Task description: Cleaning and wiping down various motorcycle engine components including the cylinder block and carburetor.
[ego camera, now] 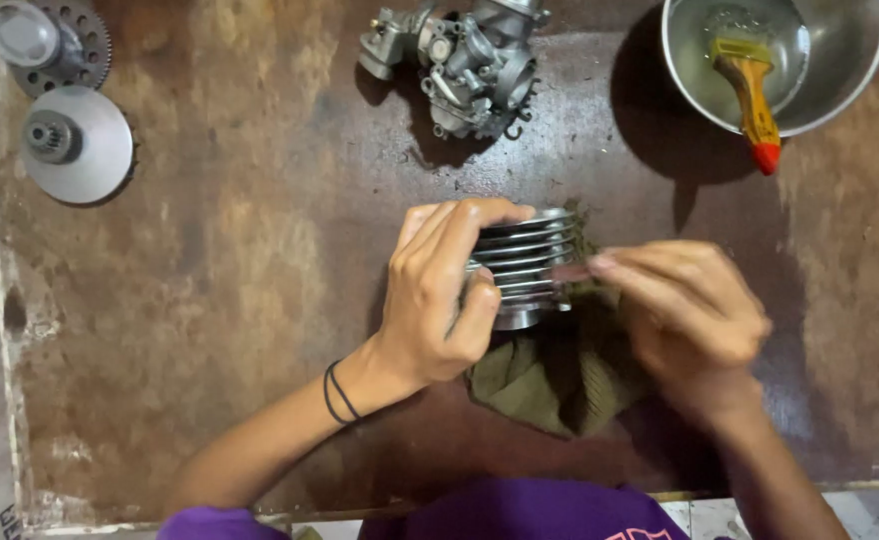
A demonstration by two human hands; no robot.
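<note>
Metal finned cylinder [524,265] sits mid-table on the worn brown tabletop [219,300]; left hand [439,300] is closed around its fins, thumb beneath; right hand [694,315], blurred, appears to pinch an olive cloth [549,380] against the fins; carburettor [464,65] and steel bowl [839,70] with brush [749,95] lie beyond.

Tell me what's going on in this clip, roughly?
A person at a worn brown table grips a finned metal engine cylinder in the left hand. The right hand presses an olive-green rag against the fins. Farther back lie a carburetor, two round metal pulley parts at the left, and a steel bowl holding a paintbrush with a wooden, red-tipped handle.
</note>
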